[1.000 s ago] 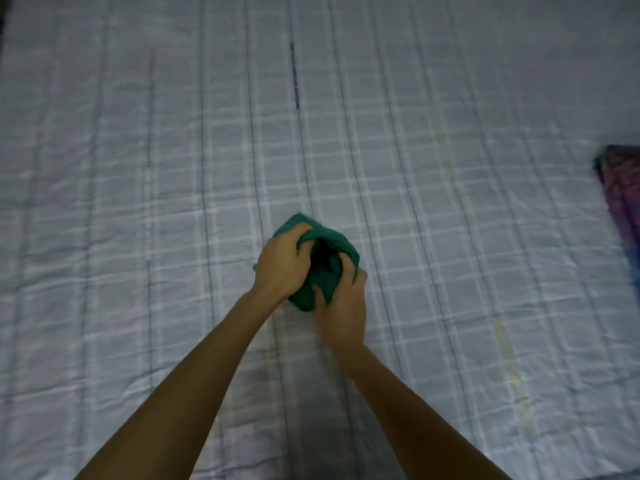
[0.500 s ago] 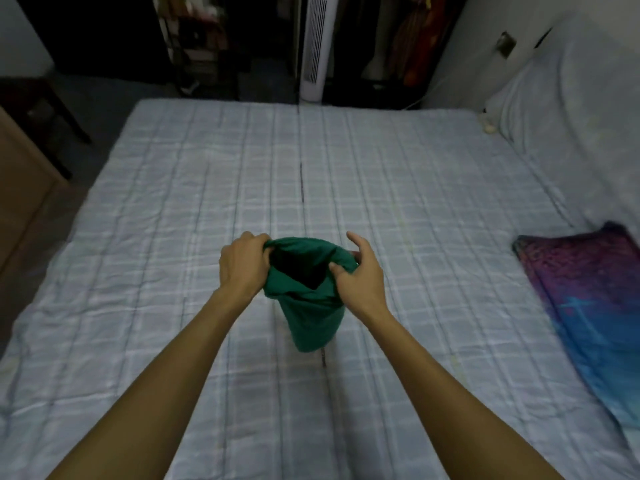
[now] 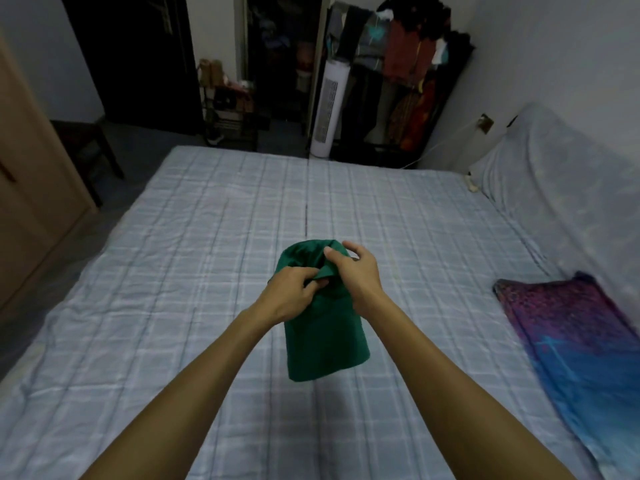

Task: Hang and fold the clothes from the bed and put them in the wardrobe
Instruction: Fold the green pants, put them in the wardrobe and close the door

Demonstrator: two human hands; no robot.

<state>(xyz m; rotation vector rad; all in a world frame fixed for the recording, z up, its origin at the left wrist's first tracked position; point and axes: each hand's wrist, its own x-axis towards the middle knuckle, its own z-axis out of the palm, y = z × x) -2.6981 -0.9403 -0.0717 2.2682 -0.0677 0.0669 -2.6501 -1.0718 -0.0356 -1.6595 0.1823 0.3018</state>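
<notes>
View tilted up since half a second ago: more of the far room shows, with the clothes rack (image 3: 408, 74) and white tower fan (image 3: 325, 112) at far centre-right. Bed (image 3: 173, 271) with the pale checked sheet fills the middle; purple-blue cloth (image 3: 568, 341) lies at its right edge. Green garment (image 3: 322, 337) held up above the bed centre, hanging longer than before. Hands were spread on either side of its opening, now close together at its top. Both forearms reach in from near. Left hand (image 3: 287, 297), fingers curled, pinches a fold of the green fabric. Right hand (image 3: 356, 271) grips the top edge, thumb pressed on the cloth, index finger raised.
</notes>
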